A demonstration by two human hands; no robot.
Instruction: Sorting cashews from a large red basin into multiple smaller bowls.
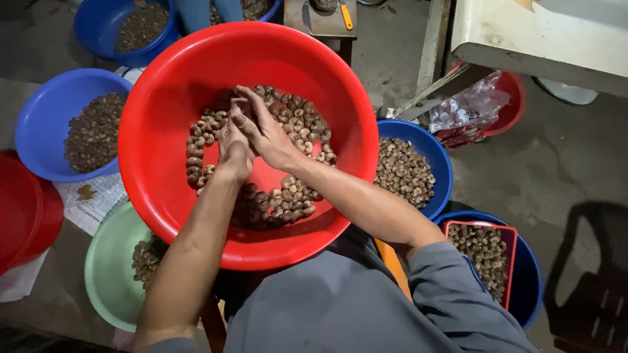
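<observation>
Over the middle of a big round red plastic basin (pixel 157 117), the left hand (pixel 234 147) and right hand (pixel 265 131) press together, fingers half curled; whether either grips a nut I cannot tell. Brown cashew nuts (pixel 297 121) ring both hands. Left of them sits a blue plastic bowl (pixel 39 117) of nuts, right another blue bowl (pixel 438 160), on grey concrete floor (pixel 562 157).

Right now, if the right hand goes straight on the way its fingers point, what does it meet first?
The right hand points up and left in the picture, across the left hand. Past its fingertips lie brown kidney-shaped nuts, then probably the far wall of the big round red plastic basin; depth is unclear.
</observation>
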